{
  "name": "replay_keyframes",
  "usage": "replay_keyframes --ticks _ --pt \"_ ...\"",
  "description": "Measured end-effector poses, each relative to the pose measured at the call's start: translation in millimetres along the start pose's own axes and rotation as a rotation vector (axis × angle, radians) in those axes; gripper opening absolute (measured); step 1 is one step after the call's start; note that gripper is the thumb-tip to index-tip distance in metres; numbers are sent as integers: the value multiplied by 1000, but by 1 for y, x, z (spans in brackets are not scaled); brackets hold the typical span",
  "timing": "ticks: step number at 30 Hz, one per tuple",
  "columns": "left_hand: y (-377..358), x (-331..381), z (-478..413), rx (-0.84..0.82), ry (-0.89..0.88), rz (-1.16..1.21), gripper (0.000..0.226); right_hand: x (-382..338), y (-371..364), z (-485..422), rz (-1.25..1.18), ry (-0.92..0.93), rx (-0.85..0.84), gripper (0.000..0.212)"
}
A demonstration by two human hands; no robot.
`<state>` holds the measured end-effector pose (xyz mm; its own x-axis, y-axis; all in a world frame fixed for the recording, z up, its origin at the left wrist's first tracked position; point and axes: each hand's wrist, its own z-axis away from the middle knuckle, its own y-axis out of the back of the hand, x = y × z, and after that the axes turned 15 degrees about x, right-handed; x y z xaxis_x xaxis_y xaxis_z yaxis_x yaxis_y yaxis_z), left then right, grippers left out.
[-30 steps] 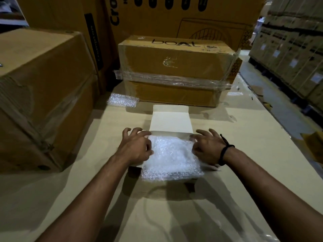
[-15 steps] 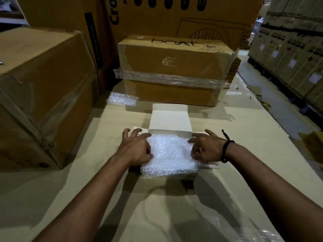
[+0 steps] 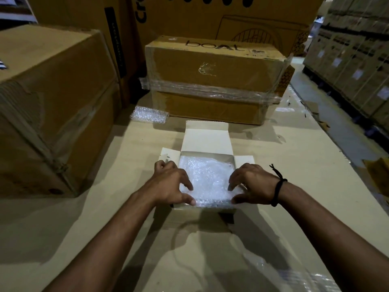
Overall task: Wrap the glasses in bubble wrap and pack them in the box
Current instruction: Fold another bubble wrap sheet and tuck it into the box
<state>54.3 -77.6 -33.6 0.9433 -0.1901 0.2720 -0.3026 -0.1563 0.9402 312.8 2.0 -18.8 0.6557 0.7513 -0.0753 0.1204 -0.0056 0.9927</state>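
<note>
A small white cardboard box [image 3: 207, 140] lies on the table in front of me, its lid flap folded back and away from me and its side flaps spread. Inside it sits a bubble-wrapped bundle [image 3: 208, 175] that fills the cavity; the glasses inside the wrap are hidden. My left hand [image 3: 170, 186] holds the bundle's near left corner, fingers on top and thumb at the near edge. My right hand [image 3: 252, 184], with a black cord at the wrist, holds the near right corner the same way.
A spare piece of bubble wrap [image 3: 149, 114] lies beyond the box to the left. A taped "boat" carton [image 3: 210, 81] stands behind, a big brown carton [image 3: 52, 102] on the left. Clear plastic film [image 3: 305, 279] lies near right. Stacked cartons [image 3: 357, 60] line the aisle.
The bundle has gone down from resting on top of the box into its cavity. Both hands have slid toward the near corners, and the side flaps now show.
</note>
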Motion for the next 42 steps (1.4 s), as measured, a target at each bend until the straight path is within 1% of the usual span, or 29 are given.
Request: replay_keyframes --ticks 2,4,6,8,10,13,16,17,20,23,24,26,30,32,35,36,38,39,40,42 --pt "1 4 -3 -52 34 21 38 -2 -2 -4 -29 -25 -6 26" --pt "0 3 -6 -80 28 65 23 -3 -2 -7 -76 -37 -32 16" --pt "-1 -2 -8 -76 35 114 15 -3 0 -9 -96 -43 -29 12" --pt "1 -6 -10 -19 78 184 14 -3 1 -11 -88 -68 32 14" --pt "2 -6 -11 81 101 209 14 -2 0 -12 -49 -77 126 14" --pt "-1 -2 -9 175 24 112 11 -6 -4 -9 41 -29 211 8" --pt "-9 1 -2 155 -79 34 8 -13 -5 -5 95 2 189 5" --pt "-10 2 0 135 -110 4 9 -16 -6 -3 114 13 156 7" --pt "-9 3 4 55 -141 -57 26 -19 -10 0 111 40 32 21" --pt "-9 1 5 -46 -100 -40 32 -16 -7 3 77 32 -74 49" --pt "-9 0 5 -77 -108 -63 31 -15 -3 4 63 12 -87 54" --pt "-12 -1 6 -138 -113 -117 28 -11 8 6 67 -14 -56 54" --pt "-12 6 8 -250 -49 -85 38 -17 13 7 143 -7 -6 37" --pt "-8 8 8 -257 -36 -64 39 -20 0 7 161 61 55 32" --pt "-4 15 9 -183 -67 -23 52 -22 -14 4 291 137 88 26" --pt "-4 20 10 -169 -87 -15 55 -24 -16 3 329 148 88 25" --pt "-9 30 12 -191 -127 -12 50 -31 -18 2 378 171 94 27" --pt "-12 33 11 -217 -120 -1 46 -34 -17 2 354 168 68 24" --pt "-14 34 11 -242 -93 21 44 -34 -15 3 318 159 69 26" --pt "-16 34 10 -276 -31 71 44 -31 -5 8 267 63 7 45"
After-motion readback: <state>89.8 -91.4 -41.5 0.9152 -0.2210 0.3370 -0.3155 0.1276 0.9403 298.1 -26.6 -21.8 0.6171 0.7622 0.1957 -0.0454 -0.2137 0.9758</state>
